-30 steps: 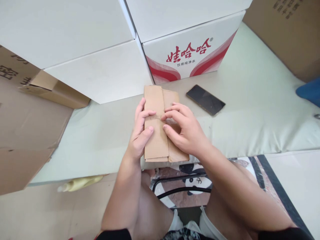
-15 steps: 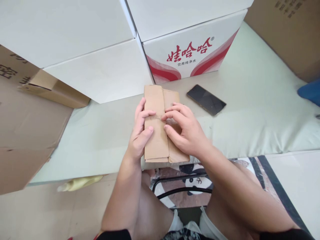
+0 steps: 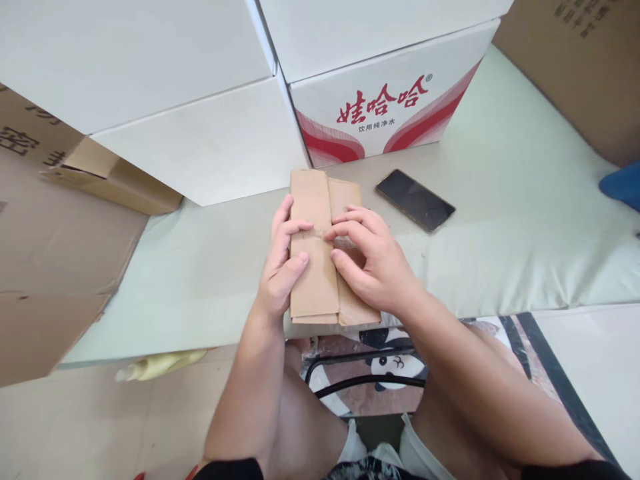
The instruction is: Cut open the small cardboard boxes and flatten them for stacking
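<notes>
A small brown cardboard box (image 3: 313, 280), narrow and with folded flaps, lies in front of me near the edge of the cloth-covered surface. Along its left side my left hand (image 3: 285, 260) grips it, thumb and index finger on the top face. My right hand (image 3: 370, 257) holds the box from the right. Its curled fingertips and thumb press on the edge of the right-hand flap, around the middle. The undersides of the box and of my right palm are hidden.
A black phone (image 3: 416, 200) lies right of the box. Behind stand stacked white cartons (image 3: 200, 150), one with red print (image 3: 385, 120). Large brown cartons flank both sides (image 3: 65, 233). Below are a black metal frame (image 3: 370, 381) and a yellowish bottle (image 3: 163, 365).
The whole view has shifted very slightly. Both hands keep the same hold on the cardboard box, and nothing else visibly moves.
</notes>
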{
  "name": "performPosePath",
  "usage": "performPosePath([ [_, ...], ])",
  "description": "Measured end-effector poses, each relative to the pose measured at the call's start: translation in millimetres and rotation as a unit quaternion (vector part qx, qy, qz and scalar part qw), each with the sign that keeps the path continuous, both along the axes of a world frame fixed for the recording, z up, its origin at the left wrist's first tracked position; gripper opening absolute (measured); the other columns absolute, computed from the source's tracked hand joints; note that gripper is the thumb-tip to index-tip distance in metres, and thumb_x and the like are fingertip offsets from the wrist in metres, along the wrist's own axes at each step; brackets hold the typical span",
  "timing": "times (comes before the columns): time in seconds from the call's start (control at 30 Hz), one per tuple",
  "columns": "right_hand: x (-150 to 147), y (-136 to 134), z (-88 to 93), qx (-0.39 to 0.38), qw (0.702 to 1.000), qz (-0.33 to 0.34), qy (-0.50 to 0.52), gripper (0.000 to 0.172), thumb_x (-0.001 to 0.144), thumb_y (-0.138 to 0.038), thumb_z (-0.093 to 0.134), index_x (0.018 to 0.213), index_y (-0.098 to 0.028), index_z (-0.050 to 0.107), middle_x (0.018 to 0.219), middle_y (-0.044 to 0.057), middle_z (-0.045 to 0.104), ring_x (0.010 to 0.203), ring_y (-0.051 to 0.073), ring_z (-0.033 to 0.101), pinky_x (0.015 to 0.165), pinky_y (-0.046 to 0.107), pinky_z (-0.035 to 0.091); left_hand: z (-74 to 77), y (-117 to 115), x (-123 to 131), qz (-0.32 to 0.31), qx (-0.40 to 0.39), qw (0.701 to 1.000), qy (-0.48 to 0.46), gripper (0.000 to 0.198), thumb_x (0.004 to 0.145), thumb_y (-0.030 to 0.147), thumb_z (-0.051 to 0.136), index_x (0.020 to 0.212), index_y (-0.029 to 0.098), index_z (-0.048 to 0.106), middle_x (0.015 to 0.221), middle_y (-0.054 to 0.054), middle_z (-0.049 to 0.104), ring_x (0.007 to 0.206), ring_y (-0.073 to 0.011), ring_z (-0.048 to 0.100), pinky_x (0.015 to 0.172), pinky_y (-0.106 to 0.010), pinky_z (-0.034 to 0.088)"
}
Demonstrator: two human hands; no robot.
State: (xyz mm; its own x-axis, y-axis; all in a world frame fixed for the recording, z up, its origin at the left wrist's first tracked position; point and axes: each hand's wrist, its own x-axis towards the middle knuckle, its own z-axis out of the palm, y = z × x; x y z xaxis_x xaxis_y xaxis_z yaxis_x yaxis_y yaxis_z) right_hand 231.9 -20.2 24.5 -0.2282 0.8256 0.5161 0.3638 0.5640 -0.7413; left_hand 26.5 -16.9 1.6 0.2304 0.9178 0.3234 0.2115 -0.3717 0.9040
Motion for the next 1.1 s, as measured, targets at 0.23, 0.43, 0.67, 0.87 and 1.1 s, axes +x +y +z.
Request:
performPosePath([
  [0.23, -0.1, 0.0, -1.2, 0.001, 1.0, -0.001, -0.002, 0.015, 0.094, -0.021, 0.054, 0.103, -0.026, 0.064, 0.112, 0.007, 0.072, 0.121, 0.027, 0.065, 0.123, 0.058, 0.044, 1.5, -0.2, -0.2, -0.001, -0.007, 1.0, 0.003, 0.046, 0.092, 0.064, 0.065, 0.125, 0.032, 0.06, 0.178, -0.002, 0.019, 0.167, -0.0394, 0.014, 0.131, -0.063, 0.03],
  [0.43, -0.2, 0.3, -1.5, 0.008, 1.0, 0.004, 0.006, 0.014, 0.094, -0.02, 0.054, 0.103, -0.024, 0.064, 0.111, 0.009, 0.071, 0.119, 0.026, 0.065, 0.123, 0.055, 0.045, -0.1, 0.0, 0.4, 0.008, 0.003, 1.0, 0.008, 0.047, 0.092, 0.065, 0.064, 0.125, 0.032, 0.061, 0.178, -0.003, 0.02, 0.166, -0.0402, 0.017, 0.13, -0.062, 0.033],
  [0.67, 0.0, 0.3, -1.4, 0.0, 1.0, -0.001, 0.003, 0.015, 0.093, -0.021, 0.054, 0.103, -0.026, 0.064, 0.113, 0.007, 0.072, 0.12, 0.027, 0.065, 0.123, 0.058, 0.044, -0.9, 0.1, 0.8, 0.008, 0.005, 1.0, 0.009, 0.046, 0.093, 0.065, 0.063, 0.125, 0.032, 0.06, 0.178, -0.003, 0.019, 0.166, -0.0399, 0.018, 0.129, -0.061, 0.033],
  [0.87, -0.5, 0.6, -1.9, 0.005, 1.0, 0.001, 0.007, 0.017, 0.091, -0.018, 0.054, 0.103, -0.026, 0.064, 0.112, 0.007, 0.071, 0.12, 0.027, 0.064, 0.123, 0.057, 0.044, -0.3, -0.4, 1.0, 0.007, 0.003, 1.0, 0.004, 0.046, 0.093, 0.064, 0.063, 0.126, 0.033, 0.061, 0.179, -0.002, 0.019, 0.166, -0.0395, 0.018, 0.129, -0.062, 0.033],
  [1.1, -0.5, 0.8, -2.7, 0.003, 1.0, 0.002, 0.0, 0.031, 0.08, -0.009, 0.052, 0.103, -0.026, 0.063, 0.112, 0.006, 0.071, 0.122, 0.027, 0.063, 0.125, 0.057, 0.042, 0.2, -0.6, 1.7, 0.017, 0.01, 1.0, 0.008, 0.047, 0.092, 0.065, 0.064, 0.124, 0.031, 0.062, 0.178, -0.004, 0.021, 0.165, -0.0411, 0.021, 0.128, -0.062, 0.035],
])
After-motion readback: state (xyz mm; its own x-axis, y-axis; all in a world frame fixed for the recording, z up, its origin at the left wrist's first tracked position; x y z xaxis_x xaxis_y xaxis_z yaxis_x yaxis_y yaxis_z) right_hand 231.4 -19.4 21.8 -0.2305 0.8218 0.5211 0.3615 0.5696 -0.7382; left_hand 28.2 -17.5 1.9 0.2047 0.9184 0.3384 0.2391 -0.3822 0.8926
